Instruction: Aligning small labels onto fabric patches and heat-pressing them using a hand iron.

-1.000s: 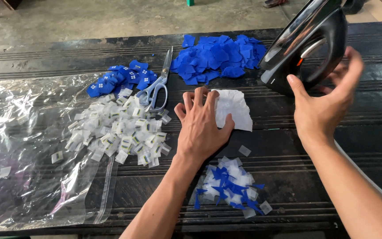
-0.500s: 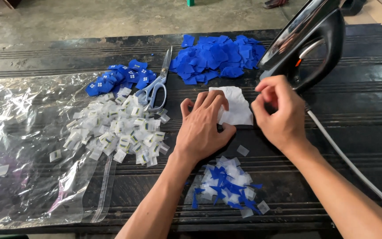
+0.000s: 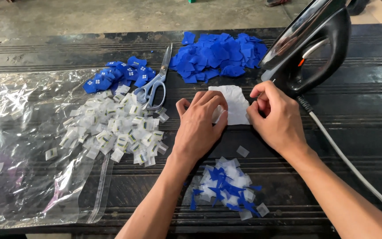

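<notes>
Dark ribbed tabletop [image 3: 368,115]: I see the white fabric scrap [image 3: 236,104] between both hands, left hand [image 3: 198,128] flat on it, right hand [image 3: 275,117] pinching its right edge.

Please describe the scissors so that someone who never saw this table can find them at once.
On the dark table, look left of the big blue pile. The scissors lie above the white pile, blades pointing away; they are the only metal tool there, with pale handles.
</notes>
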